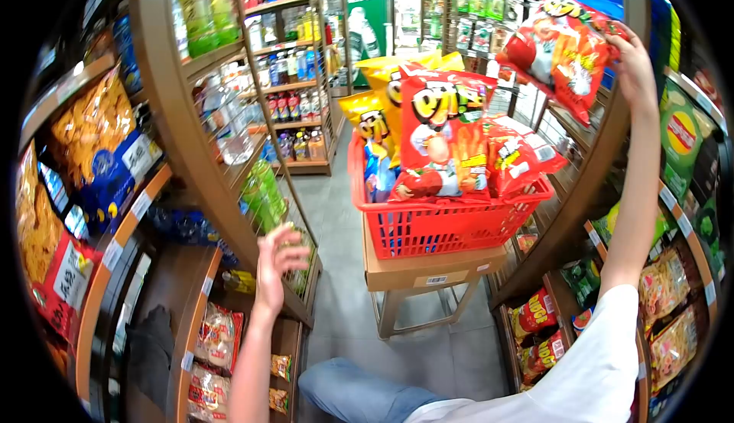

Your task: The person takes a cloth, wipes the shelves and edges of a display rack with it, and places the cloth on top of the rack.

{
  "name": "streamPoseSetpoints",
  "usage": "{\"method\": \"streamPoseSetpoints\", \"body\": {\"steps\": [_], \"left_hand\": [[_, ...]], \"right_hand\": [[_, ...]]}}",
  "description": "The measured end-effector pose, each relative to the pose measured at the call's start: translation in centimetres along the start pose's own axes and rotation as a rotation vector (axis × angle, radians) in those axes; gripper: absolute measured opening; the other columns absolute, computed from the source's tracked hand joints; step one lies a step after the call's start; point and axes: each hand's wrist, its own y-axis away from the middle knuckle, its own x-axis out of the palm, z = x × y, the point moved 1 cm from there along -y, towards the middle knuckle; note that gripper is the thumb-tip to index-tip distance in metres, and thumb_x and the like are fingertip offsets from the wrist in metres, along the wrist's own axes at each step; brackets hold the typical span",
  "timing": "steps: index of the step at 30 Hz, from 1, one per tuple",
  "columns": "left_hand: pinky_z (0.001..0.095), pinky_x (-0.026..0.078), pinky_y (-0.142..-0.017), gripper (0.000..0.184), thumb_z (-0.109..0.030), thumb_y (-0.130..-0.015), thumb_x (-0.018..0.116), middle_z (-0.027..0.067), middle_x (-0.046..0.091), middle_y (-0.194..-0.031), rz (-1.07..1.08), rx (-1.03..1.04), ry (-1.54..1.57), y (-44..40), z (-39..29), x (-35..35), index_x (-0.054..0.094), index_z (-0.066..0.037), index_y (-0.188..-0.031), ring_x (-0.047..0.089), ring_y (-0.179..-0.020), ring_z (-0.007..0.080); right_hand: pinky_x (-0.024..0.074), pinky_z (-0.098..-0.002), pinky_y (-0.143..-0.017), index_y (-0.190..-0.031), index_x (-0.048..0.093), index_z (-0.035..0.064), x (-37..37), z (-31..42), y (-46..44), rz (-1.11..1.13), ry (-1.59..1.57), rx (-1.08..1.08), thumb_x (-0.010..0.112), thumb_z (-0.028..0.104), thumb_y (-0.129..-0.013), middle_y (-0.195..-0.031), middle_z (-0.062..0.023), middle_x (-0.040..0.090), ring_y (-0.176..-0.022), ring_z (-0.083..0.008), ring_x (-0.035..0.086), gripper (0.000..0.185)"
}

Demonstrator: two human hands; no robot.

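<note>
Red snack bag (556,55) pinched, seemingly at its edge, by right hand (631,70); left hand (278,264) loosely spread

The basket (451,228) of snack bags (447,140) sits on a box (436,269) between left and right shelves (206,293).

We can make out no full word for certain. Bold logo letters, starting with a round O, mark the upright red bag (443,148) above the basket's (451,207) near edge; the raised red bag (562,52) bears similar lettering. Chinese characters fill a white label (70,276) by the left shelf's edge, too blurred for us. A barcode label (436,279) sits on the carton's (397,276) near side; shelf-edge tags (112,255) are too small.
</note>
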Motion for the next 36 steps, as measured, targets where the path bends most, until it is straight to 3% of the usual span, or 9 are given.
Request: {"method": "streamPoseSetpoints", "body": {"steps": [16, 21, 23, 25, 26, 30, 31, 33, 36], "left_hand": [[0.0358, 0.057, -0.075, 0.084, -0.064, -0.105, 0.011, 0.0149, 0.068, -0.099, 0.004, -0.24, 0.034, 11.8, 5.8, 0.3, 0.06, 0.002, -0.121, 0.068, -0.087, 0.0234], [0.0347, 0.056, -0.075, 0.082, -0.062, -0.106, 0.013, 0.0144, 0.068, -0.099, 0.086, -0.206, -0.027, 9.5, 4.1, 2.0, 0.061, 0.003, -0.121, 0.068, -0.087, 0.0224], [0.0344, 0.055, -0.075, 0.082, -0.061, -0.106, 0.013, 0.0149, 0.069, -0.099, 0.155, -0.164, -0.093, 8.5, 3.4, 2.4, 0.062, 0.003, -0.121, 0.068, -0.086, 0.0224], [0.0343, 0.055, -0.075, 0.081, -0.06, -0.107, 0.013, 0.0155, 0.069, -0.099, 0.156, -0.156, -0.104, 7.6, 2.6, 2.7, 0.062, 0.003, -0.122, 0.067, -0.086, 0.0223], [0.0345, 0.056, -0.075, 0.081, -0.06, -0.107, 0.014, 0.0155, 0.069, -0.099, 0.162, -0.134, -0.117, 7.3, 2.3, 2.7, 0.062, 0.003, -0.122, 0.067, -0.086, 0.0223], [0.0343, 0.056, -0.075, 0.076, -0.056, -0.108, 0.016, 0.0157, 0.069, -0.098, 0.144, -0.082, -0.147, 7.0, 1.3, 2.4, 0.062, 0.004, -0.121, 0.068, -0.085, 0.0218], [0.0338, 0.056, -0.075, 0.074, -0.054, -0.109, 0.017, 0.0156, 0.069, -0.098, 0.125, -0.075, -0.173, 7.2, 0.7, 2.1, 0.062, 0.004, -0.121, 0.068, -0.085, 0.0215], [0.0331, 0.056, -0.076, 0.053, -0.039, -0.11, 0.032, 0.0131, 0.07, -0.1, 0.092, -0.088, -0.216, 7.7, -1.0, 1.6, 0.063, 0.002, -0.12, 0.068, -0.086, 0.0205], [0.0318, 0.055, -0.075, 0.027, -0.022, -0.103, 0.056, 0.0104, 0.07, -0.098, -0.019, -0.078, -0.421, 9.8, -4.3, 1.0, 0.066, -0.001, -0.116, 0.068, -0.085, 0.0174]], "right_hand": [[0.0596, -0.0421, -0.074, -0.133, 0.049, 0.0069, 5.1, -13.4, 1.8, 0.187, 0.011, 0.482, 0.062, 0.005, -0.086, -0.109, -0.0094, 0.06, -0.089, -0.0191, 0.066, 0.048], [0.0531, -0.0424, -0.081, -0.11, 0.059, 0.0122, 5.4, -19.6, 3.3, 0.285, -0.109, 0.764, 0.06, 0.028, -0.094, -0.1, -0.0063, 0.065, -0.088, -0.0199, 0.064, 0.022], [0.0486, -0.0434, -0.087, -0.116, 0.059, 0.0127, 6.0, -19.7, 3.6, 0.336, -0.114, 0.861, 0.059, 0.043, -0.096, -0.108, -0.008, 0.065, -0.096, -0.0207, 0.062, 0.036], [0.0524, -0.0436, -0.073, -0.11, 0.057, 0.0108, 6.5, -18.9, 4.2, 0.26, -0.091, 0.878, 0.059, 0.06, -0.092, -0.101, -0.0147, 0.06, -0.087, -0.0266, 0.059, 0.053], [0.0519, -0.0509, -0.084, -0.125, 0.057, 0.0105, 6.3, -19.5, 3.9, 0.255, -0.03, 0.861, 0.054, 0.079, -0.085, -0.112, -0.023, 0.059, -0.099, -0.0346, 0.061, 0.079], [0.05, -0.0566, -0.096, -0.152, 0.04, 0.0076, 4.5, -18.8, 3.1, 0.196, 0.339, 0.675, 0.042, 0.092, -0.079, -0.142, -0.0357, 0.045, -0.118, -0.0456, 0.059, 0.111], [0.0536, -0.0484, -0.091, -0.144, 0.048, 0.0013, 5.2, -13.0, 6.3, 0.14, 0.47, 0.492, 0.039, 0.091, -0.081, -0.135, -0.0314, 0.054, -0.11, -0.0378, 0.063, 0.11], [0.0532, -0.0393, -0.088, -0.128, 0.061, -0.0029, 6.0, -8.1, 7.5, 0.126, 0.548, 0.087, 0.044, 0.056, -0.099, -0.12, -0.0201, 0.067, -0.105, -0.0276, 0.065, 0.068], [0.0502, -0.0382, -0.099, -0.133, 0.057, -0.0028, 10.4, -1.6, 17.4, 0.098, -0.021, -0.21, 0.048, 0.018, -0.102, -0.128, -0.0133, 0.064, -0.119, -0.0237, 0.061, 0.039]]}}
